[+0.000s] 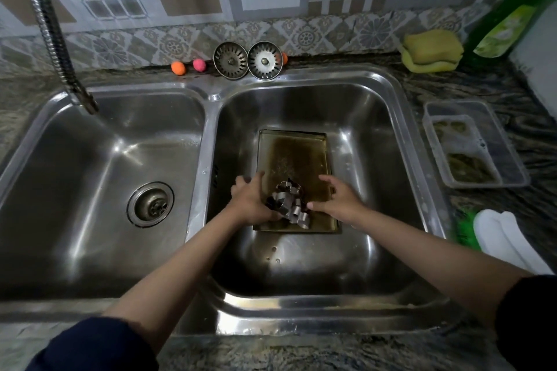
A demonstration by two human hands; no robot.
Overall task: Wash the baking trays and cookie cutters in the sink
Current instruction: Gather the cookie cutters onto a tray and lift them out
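Observation:
A stained, brownish baking tray point(294, 150) lies flat in the right basin of the steel double sink point(401, 117). Several metal cookie cutters point(291, 205) are heaped on the tray's near end. My left hand point(251, 199) rests on the tray's left side with its fingers around the heap of cutters. My right hand point(339, 197) hovers with fingers spread at the right of the heap, its thumb touching the cutters. Whether the tray's near left corner is gripped is hidden by my left hand.
A flexible faucet hose point(57, 36) hangs over the left basin. Two sink strainers point(247, 60) and small coloured balls point(188, 66) stand on the back ledge. A yellow sponge point(431, 50), green soap bottle point(509, 18), clear plastic container point(473, 144) and white cloth point(506, 238) are at the right.

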